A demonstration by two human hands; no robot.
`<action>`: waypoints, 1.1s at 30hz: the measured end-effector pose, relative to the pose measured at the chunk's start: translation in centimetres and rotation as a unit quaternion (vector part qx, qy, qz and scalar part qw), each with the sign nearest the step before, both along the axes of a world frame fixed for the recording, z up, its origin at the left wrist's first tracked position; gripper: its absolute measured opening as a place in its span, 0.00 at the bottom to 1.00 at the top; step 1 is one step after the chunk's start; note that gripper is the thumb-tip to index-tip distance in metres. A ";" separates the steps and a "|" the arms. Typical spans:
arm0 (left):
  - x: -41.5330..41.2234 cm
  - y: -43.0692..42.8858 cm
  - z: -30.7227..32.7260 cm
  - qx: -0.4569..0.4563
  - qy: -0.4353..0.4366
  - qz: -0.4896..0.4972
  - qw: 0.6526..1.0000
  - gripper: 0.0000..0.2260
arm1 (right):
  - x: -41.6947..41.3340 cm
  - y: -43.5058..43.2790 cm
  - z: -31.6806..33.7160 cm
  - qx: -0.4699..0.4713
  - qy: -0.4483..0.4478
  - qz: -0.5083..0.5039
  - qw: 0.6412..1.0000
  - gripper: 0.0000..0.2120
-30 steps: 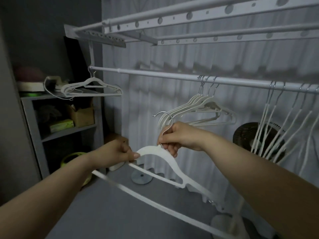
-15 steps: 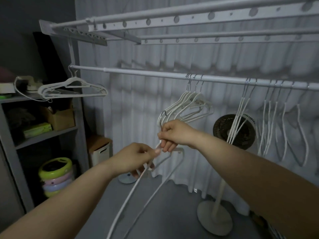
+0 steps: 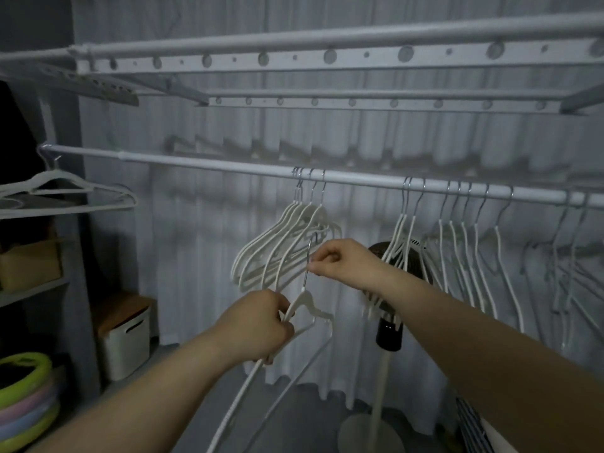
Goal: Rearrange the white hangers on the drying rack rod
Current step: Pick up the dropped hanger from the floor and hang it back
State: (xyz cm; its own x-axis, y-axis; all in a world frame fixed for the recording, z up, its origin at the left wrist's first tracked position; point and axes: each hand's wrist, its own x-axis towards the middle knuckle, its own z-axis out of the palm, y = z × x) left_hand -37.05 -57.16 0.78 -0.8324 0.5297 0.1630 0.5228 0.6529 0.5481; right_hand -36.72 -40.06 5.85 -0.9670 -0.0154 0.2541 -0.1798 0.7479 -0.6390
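- The held hanger (image 3: pixel 309 310), white with a metal hook, was off the rod (image 3: pixel 209 162), hanging below it and just in front of the middle cluster (image 3: pixel 281 250).
- The right hand (image 3: pixel 343 261) pinched the hook's wire stem between thumb and fingertips, with the other fingers curled in.
- The left hand (image 3: pixel 261 325) was closed round the hanger's near shoulder, its fingers wrapped over the white arm.
- Hangers on the rod stood in three groups:
  - the far-left hangers (image 3: pixel 81 209) at the rod's end;
  - the tightly bunched middle cluster;
  - the right-hand row (image 3: pixel 464 243), more loosely spaced, in front of a fan (image 3: pixel 388 335).
- Judged progress was part-way. The held hanger was not yet rehung, and a long bare stretch of rod separated the far-left hangers from the middle cluster.
- The bunched cluster probably needed spreading. The intended final order could not be told.
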 end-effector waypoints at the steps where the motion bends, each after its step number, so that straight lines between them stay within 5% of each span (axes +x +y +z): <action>1: -0.6 0.9 0.5 -0.001 -0.001 -0.001 1.000 0.05 | -0.4 1.4 0.4 0.013 0.007 -0.007 1.000 0.10; 7: -4.4 5.8 3.9 0.013 0.035 0.013 0.999 0.09 | -3.3 9.8 2.9 0.231 0.136 -0.158 0.950 0.15; 14: -8.5 11.9 7.7 0.091 0.068 0.036 0.993 0.11 | -6.6 16.3 5.7 0.334 0.242 -0.250 0.876 0.23; 21: -10.5 16.3 8.8 0.068 0.107 0.061 0.990 0.05 | -7.8 18.5 6.3 0.357 0.208 -0.243 0.878 0.24; 33: -12.2 21.0 8.1 0.097 -0.012 -0.031 0.995 0.07 | -8.5 19.3 6.4 0.328 0.252 -0.217 0.884 0.24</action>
